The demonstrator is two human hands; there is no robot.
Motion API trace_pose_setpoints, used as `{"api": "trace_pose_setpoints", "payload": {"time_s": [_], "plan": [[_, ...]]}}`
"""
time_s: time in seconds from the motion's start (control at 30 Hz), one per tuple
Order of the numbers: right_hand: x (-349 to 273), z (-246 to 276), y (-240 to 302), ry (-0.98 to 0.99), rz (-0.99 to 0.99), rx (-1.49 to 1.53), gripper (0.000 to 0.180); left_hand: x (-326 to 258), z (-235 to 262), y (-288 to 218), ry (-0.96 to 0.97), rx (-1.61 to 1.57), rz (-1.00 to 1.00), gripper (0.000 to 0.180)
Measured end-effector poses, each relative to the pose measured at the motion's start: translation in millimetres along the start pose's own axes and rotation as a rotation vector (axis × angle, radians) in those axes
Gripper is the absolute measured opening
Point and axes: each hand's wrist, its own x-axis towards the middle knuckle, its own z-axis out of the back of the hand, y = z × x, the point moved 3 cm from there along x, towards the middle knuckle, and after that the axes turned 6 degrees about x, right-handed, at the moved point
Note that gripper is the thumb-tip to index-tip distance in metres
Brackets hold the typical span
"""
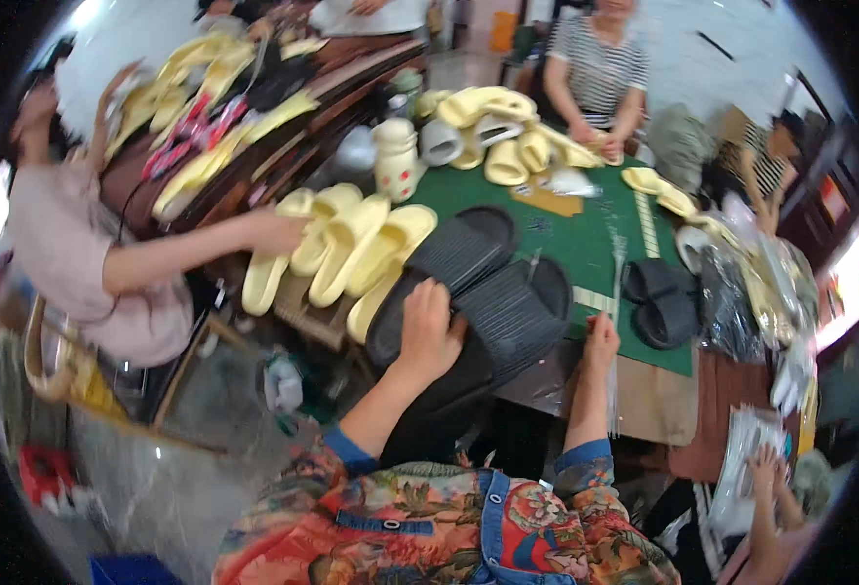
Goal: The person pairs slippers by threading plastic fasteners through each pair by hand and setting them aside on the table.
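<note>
A pair of large black slide slippers (519, 320) with ribbed straps lies in front of me at the table's near edge. My left hand (430, 330) is closed on the near side of the left slipper (461, 244), fingers curled over it. To the right of the pair, my right hand (600, 343) is closed in a pinch; what it holds is too small to make out. Beside it, a bundle of thin clear strands (616, 390) runs over the table edge. Farther right lies another black pair (662, 300), apart from my hands.
Pale yellow slippers (350, 249) stand in a row at left, where a co-worker's hand (278, 232) reaches. More yellow slippers (507, 156) are heaped on the green mat (585, 244) near a cream bottle (396, 161). Plastic bags (732, 302) crowd the right side. Other people sit around.
</note>
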Motion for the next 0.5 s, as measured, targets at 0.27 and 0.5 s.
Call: {"api": "trace_pose_setpoints", "payload": {"time_s": [0.27,0.5], "plan": [[3,1,0,-0.005,-0.037,0.042,0.037,17,36,29,-0.003,0.114,0.075,0.031],[-8,-5,14,0.012,-0.019,-0.111,0.034,-15,39,64,0.089,0.115,0.252,0.042]]}}
